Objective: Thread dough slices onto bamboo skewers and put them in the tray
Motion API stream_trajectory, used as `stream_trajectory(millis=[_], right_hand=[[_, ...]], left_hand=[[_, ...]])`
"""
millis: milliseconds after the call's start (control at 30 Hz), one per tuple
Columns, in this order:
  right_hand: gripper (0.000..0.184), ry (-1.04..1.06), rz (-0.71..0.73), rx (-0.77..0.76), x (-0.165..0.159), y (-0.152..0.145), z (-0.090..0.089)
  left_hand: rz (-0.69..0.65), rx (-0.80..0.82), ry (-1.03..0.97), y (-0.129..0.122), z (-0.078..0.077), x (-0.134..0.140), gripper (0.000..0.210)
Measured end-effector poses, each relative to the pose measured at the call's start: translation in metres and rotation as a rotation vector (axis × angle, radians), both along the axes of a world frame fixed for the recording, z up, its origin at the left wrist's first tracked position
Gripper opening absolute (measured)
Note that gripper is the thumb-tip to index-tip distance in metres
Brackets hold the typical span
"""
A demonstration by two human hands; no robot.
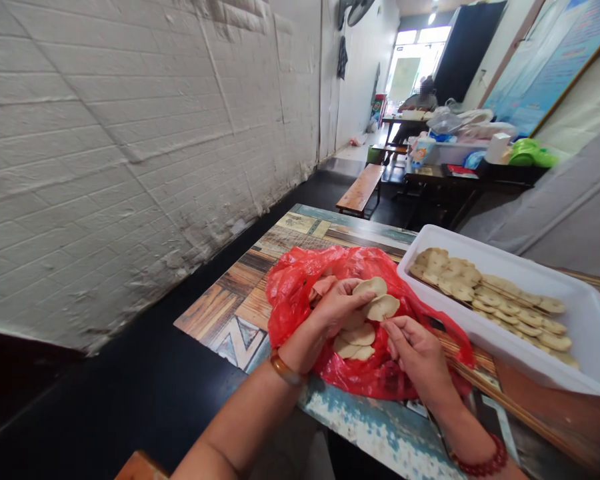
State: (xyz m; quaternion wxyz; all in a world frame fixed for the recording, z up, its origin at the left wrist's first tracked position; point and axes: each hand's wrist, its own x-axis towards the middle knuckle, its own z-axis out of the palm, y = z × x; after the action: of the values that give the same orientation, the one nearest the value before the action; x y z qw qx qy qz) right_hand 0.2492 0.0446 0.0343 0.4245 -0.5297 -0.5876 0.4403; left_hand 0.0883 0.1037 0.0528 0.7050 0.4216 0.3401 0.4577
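Observation:
My left hand (341, 305) is closed on pale, flat, round slices (383, 308), held fanned out between thumb and fingers above an open red plastic bag (300, 270). More slices of the same kind (357, 341) lie inside the bag below. At the edge of the lower held slice, my right hand (414, 347) is pinched around what looks like a thin skewer, mostly hidden by the fingers. To the right, a white plastic tray (587, 333) contains rows of overlapping slices (520, 303). Long thin wooden sticks (510, 400) lie on the table between bag and tray.
The patterned table (250, 303) ends at the left beside a dark floor (180, 387) and a white brick-patterned wall (130, 147). Beyond it stand a wooden bench (361, 189) and another table loaded with bags and containers (473, 150). A person (420, 100) sits farther back.

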Motion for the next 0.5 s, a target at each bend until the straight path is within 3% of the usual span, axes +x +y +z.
stream_trajectory(millis=[167,367,500], right_hand=[[0.032,0.107,0.039,-0.111,-0.001,-0.001,0.004],[0.029,-0.167,0.002,0.082,0.004,-0.001,0.006],[0.031,-0.141,0.005,0.078,0.002,-0.003,0.003]], left_hand=[[0.049,-0.002,-0.023,0.002,-0.001,-0.001,0.033],[0.157,-0.028,-0.125,0.003,0.006,0.001,0.03],[0.203,-0.061,-0.196,0.0,0.01,0.003,0.025]])
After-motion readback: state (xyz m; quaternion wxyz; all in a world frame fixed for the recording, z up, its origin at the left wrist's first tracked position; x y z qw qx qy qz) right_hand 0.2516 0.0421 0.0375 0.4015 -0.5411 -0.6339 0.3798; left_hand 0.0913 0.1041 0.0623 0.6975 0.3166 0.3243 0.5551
